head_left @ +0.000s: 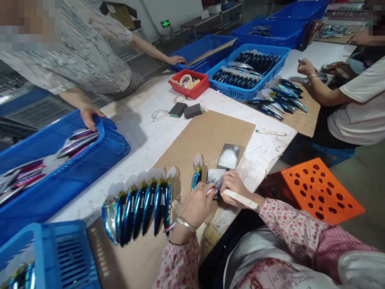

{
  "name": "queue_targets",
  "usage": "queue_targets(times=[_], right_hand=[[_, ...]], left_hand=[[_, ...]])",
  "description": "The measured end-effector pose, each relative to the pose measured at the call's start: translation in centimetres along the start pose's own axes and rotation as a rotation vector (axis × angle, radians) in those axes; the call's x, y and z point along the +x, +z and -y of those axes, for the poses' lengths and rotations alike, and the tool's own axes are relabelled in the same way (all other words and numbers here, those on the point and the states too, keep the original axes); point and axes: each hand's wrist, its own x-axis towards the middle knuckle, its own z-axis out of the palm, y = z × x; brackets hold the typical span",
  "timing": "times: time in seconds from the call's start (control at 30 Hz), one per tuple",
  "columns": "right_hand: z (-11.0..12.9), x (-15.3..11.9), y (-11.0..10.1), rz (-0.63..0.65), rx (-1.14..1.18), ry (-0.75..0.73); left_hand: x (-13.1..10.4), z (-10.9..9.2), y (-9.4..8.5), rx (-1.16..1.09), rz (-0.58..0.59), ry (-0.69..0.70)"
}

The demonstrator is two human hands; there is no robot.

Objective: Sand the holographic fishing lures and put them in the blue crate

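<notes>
Scuffed and white, the surface carries a flat brown cardboard sheet. At far left stands a long blue plastic crate of pink-and-silver lures, another person's hand at its end. Next comes a row of glossy blue-and-black fish-shaped lures with pale rounded tail pieces; their white lettering is too small to read. The left hand, back upward and silver bangle at the wrist, pinches a small silvery piece with a red spot, mostly hidden by the fingers. Just beyond lies a single blue lure, beside a grey rectangular block dusted with white. The right hand reaches inward, fingers curled, a flat off-white stick jutting from it toward the wrist. Rightmost is an orange plastic panel pierced with round holes.
</notes>
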Motion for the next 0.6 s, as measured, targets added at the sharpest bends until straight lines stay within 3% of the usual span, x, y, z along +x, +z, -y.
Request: queue_targets(times=[0.6], right_hand=[[-0.16, -0.12, 0.19, -0.029, 0.002, -0.012]], left_hand=[[0.37, 0.99, 0.13, -0.064, 0.009, 0.028]])
